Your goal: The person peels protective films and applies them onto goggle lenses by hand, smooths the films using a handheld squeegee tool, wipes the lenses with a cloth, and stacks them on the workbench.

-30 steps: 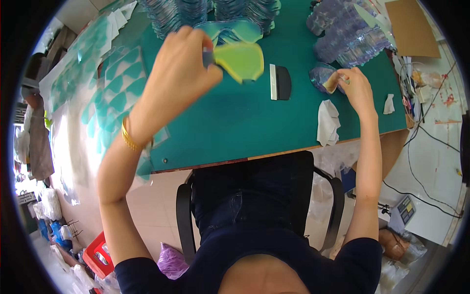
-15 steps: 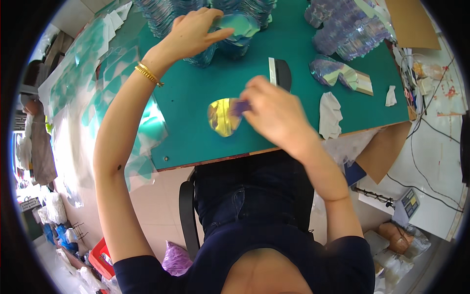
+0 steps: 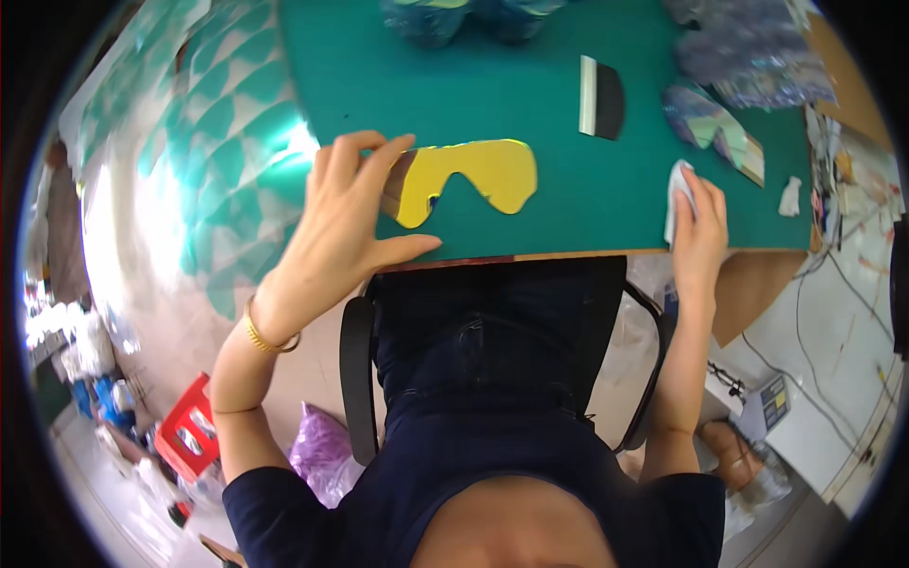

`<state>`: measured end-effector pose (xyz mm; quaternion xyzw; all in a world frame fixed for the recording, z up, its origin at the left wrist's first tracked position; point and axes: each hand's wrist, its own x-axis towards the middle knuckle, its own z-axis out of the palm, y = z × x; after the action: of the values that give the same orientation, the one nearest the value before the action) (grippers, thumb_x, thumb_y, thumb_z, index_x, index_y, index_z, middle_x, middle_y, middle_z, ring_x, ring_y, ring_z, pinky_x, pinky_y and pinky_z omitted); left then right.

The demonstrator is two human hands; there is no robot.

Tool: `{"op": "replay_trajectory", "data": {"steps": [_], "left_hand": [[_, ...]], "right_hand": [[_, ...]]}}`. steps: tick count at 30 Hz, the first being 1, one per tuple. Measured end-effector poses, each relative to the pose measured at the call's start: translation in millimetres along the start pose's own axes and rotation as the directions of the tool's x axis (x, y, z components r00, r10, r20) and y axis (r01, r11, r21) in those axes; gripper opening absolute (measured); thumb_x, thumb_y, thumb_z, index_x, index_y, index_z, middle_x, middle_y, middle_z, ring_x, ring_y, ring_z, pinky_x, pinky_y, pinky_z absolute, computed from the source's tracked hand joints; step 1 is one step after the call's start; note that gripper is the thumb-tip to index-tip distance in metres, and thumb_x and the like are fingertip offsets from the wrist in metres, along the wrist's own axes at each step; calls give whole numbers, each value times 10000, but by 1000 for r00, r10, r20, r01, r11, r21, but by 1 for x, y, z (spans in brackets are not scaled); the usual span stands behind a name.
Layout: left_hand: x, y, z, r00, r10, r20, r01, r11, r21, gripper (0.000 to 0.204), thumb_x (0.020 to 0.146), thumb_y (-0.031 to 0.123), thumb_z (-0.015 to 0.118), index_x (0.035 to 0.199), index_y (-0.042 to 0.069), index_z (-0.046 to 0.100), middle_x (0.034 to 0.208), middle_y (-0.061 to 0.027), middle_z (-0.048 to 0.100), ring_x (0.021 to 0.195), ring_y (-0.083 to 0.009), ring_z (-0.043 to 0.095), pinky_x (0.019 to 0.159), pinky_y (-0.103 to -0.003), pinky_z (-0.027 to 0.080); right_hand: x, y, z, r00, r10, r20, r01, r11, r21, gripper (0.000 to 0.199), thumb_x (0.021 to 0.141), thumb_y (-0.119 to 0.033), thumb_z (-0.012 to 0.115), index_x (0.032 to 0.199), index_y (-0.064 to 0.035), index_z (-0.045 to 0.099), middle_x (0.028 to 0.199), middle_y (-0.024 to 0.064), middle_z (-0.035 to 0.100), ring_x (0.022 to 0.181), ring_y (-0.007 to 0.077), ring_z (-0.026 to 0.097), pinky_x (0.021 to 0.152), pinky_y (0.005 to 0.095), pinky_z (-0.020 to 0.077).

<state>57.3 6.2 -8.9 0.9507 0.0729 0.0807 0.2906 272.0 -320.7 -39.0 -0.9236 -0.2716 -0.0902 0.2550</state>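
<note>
Left hand (image 3: 346, 222) pinches the left end of a yellow mirrored goggle lens (image 3: 469, 178) near the green mat's (image 3: 559, 213) front edge, steadying it flat, while right hand (image 3: 699, 227) closes on a white cloth (image 3: 678, 185) at the front-right edge.

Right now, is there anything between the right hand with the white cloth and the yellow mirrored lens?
Nothing visible: bare green mat lies between the right hand on the white cloth and the yellow lens, held by the left hand.
</note>
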Motion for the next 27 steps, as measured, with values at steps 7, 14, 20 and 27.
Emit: {"op": "replay_trajectory", "data": {"steps": [7, 14, 20, 27], "left_hand": [[-18, -10, 20, 983, -113, -148, 106, 993, -56, 724, 695, 205, 848, 1315, 0, 536, 1249, -155, 467, 1090, -348, 447, 920, -409, 456], [-18, -18, 21, 980, -71, -183, 57, 995, -83, 678, 673, 211, 853, 1257, -6, 586, 1210, -110, 500, 1039, -316, 469, 914, -404, 455], [-17, -21, 21, 981, -64, -183, 36, 987, -154, 697, 616, 145, 868, 1244, 4, 599, 1203, -96, 508, 1005, -294, 491, 897, -391, 461], [-15, -22, 22, 972, -139, -187, 112, 983, -148, 639, 619, 162, 867, 1206, 61, 638, 1193, -82, 542, 1068, -283, 510, 911, -379, 467]], "right_hand": [[17, -146, 46, 785, -618, 38, 549, 724, 418, 251, 819, 4, 712, 1066, -32, 690, 994, 88, 655, 860, 235, 648, 728, 319, 531], [50, -165, 103, 611, -784, 107, 655, 577, 487, 153, 766, -31, 743, 889, -31, 653, 883, 74, 611, 817, 250, 625, 672, 337, 514], [19, -186, 104, 543, -815, 202, 582, 539, 609, 186, 718, -22, 780, 854, -9, 654, 878, 77, 591, 782, 245, 629, 669, 346, 516], [40, -177, 104, 654, -746, 125, 588, 606, 536, 206, 715, -1, 788, 887, -12, 673, 871, 79, 620, 734, 242, 617, 620, 326, 503]]}}
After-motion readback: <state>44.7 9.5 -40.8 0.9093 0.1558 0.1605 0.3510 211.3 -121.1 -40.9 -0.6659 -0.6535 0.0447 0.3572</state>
